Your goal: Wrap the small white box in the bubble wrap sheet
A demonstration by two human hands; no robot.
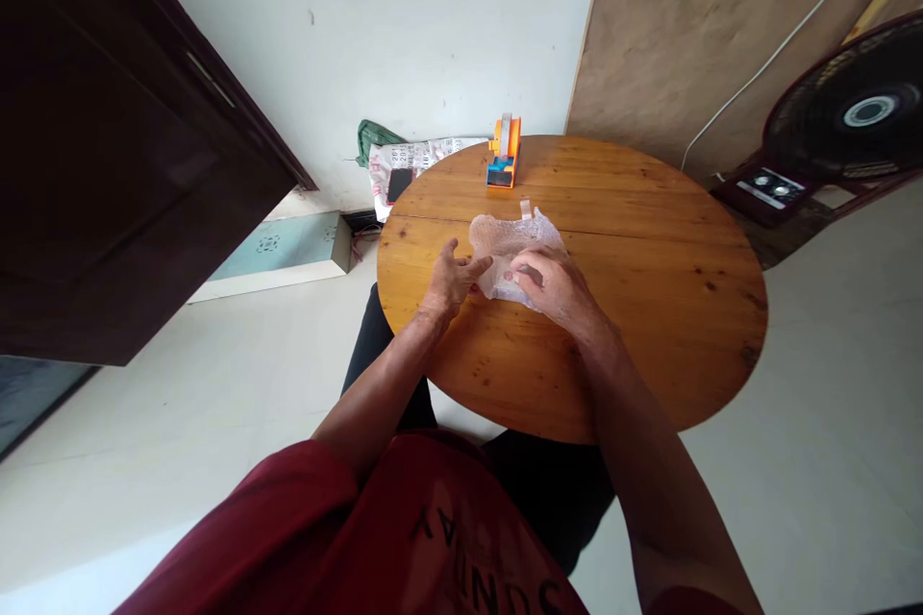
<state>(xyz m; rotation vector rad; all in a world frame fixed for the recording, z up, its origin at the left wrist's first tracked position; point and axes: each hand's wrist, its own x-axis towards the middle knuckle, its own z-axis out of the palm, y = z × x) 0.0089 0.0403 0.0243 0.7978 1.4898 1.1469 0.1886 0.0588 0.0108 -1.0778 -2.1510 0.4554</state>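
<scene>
A crumpled sheet of clear bubble wrap (pixel 497 235) lies on the round wooden table (pixel 649 307), partly covered by my hands. A short strip of clear tape (pixel 526 209) sticks out at its far edge. My left hand (pixel 454 279) is at the wrap's left side, fingers spread and thumb reaching over it. Over the wrap's right part, my right hand (pixel 552 283) has its fingers curled and thumb pressed in, closed on the wrap. Whether anything is inside the wrap cannot be made out.
An orange and blue tape dispenser (pixel 504 154) stands near the table's far edge. Behind the table lie a printed white sack (pixel 433 152) and a dark phone-like object (pixel 400 184). A large fan (pixel 858 115) is at right, a dark door (pixel 130 135) at left, a pale box (pixel 281 250) on the floor.
</scene>
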